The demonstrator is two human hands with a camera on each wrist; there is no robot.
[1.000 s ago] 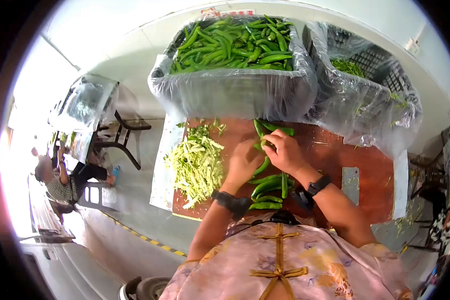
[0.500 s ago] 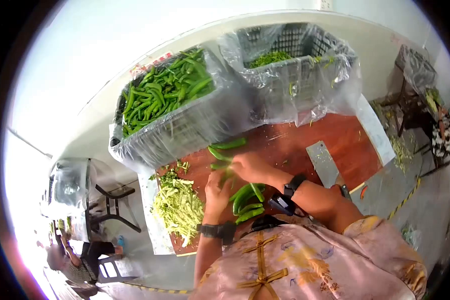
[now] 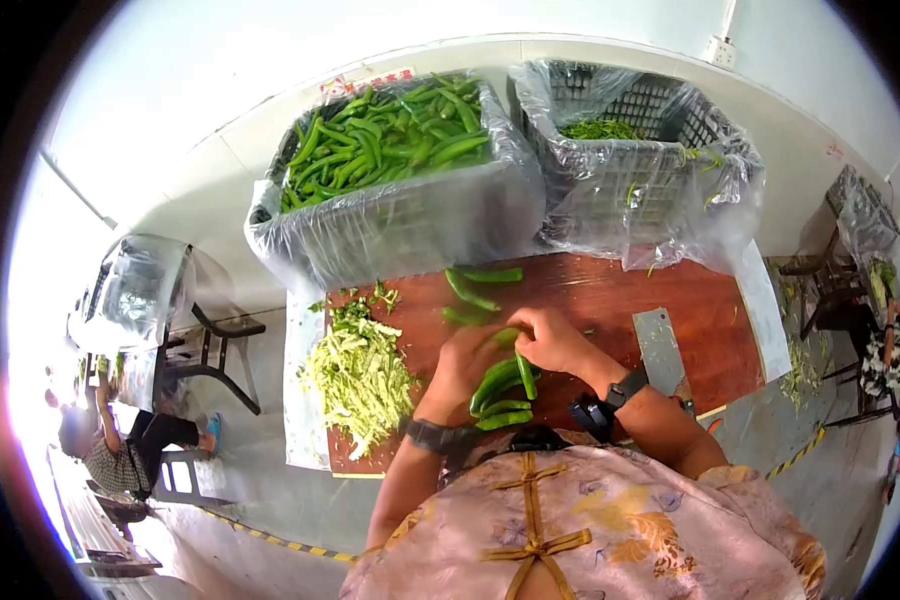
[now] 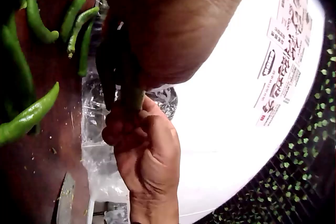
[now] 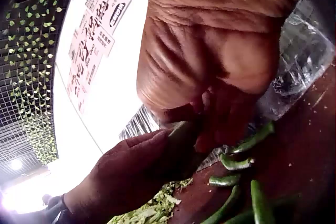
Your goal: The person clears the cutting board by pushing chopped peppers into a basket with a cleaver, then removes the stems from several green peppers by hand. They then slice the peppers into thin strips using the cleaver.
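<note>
In the head view, a long green pepper point(image 3: 507, 337) lies between my two hands over the red-brown board. My left hand point(image 3: 462, 366) grips one part of it, with the fingers curled around. From the other side, my right hand point(image 3: 553, 346) pinches its end between thumb and fingers. The left wrist view shows a pale green piece of the pepper point(image 4: 133, 98) between the hands; most of it is hidden. Several more green peppers point(image 3: 500, 384) lie on the board near my body, and a few others point(image 3: 490, 275) lie beyond my hands.
A heap of pale green shreds point(image 3: 355, 385) lies at the board's left. A cleaver point(image 3: 660, 345) rests on the right. Behind stand a plastic-lined crate point(image 3: 400, 225) full of green peppers and another lined crate point(image 3: 640, 195) with cut greens. Another person point(image 3: 110, 450) sits far left.
The head view swung right, then partly back. Both hands stay close together around a pepper and are now slightly nearer my body than a second ago.
</note>
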